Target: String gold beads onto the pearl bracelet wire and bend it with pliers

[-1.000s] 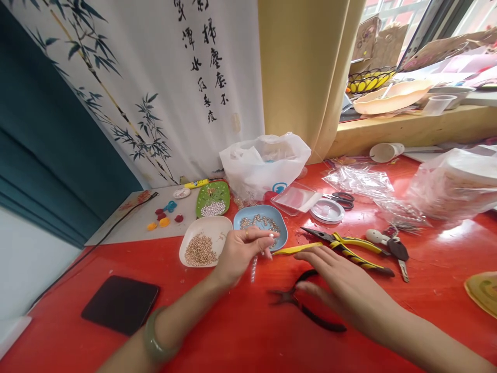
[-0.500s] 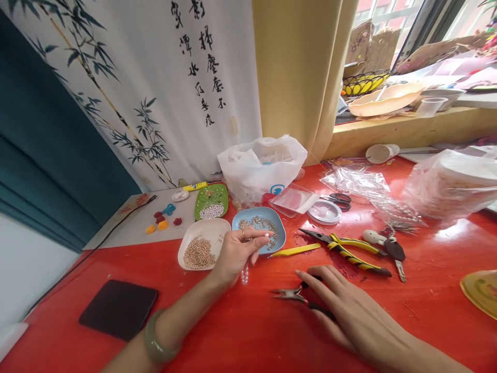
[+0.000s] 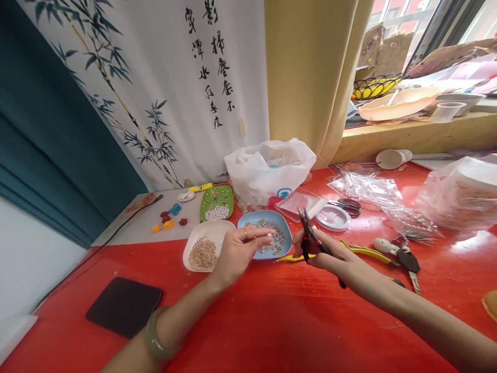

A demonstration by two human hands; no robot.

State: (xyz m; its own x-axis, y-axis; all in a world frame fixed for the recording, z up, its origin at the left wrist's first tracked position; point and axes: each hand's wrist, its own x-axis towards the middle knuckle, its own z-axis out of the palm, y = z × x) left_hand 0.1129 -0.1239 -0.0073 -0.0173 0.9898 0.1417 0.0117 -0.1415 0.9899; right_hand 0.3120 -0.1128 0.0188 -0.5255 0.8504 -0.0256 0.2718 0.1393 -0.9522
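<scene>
My left hand [image 3: 240, 249] hovers over the red table [image 3: 272, 321] with thumb and fingers pinched on a small white pearl bead; in earlier frames a beaded strand hangs from it, now hidden. It sits at the near edge of a blue dish [image 3: 267, 235] of metal findings. My right hand [image 3: 330, 254] is closed round black-handled pliers [image 3: 306, 233], jaws pointing up, a little right of the blue dish. A white dish [image 3: 205, 243] of small gold beads lies left of my left hand.
A green dish [image 3: 217, 203] of pearls, a white plastic bag [image 3: 267, 166], yellow-handled pliers [image 3: 368, 253], scissors [image 3: 349, 203], a round spool [image 3: 333, 217] and clear bags [image 3: 458, 191] crowd the back and right. A black pad [image 3: 124, 305] lies near left.
My right hand took the black pliers off the table and lifted them up toward my left hand. My left hand stayed by the blue dish, still pinching the bead.
</scene>
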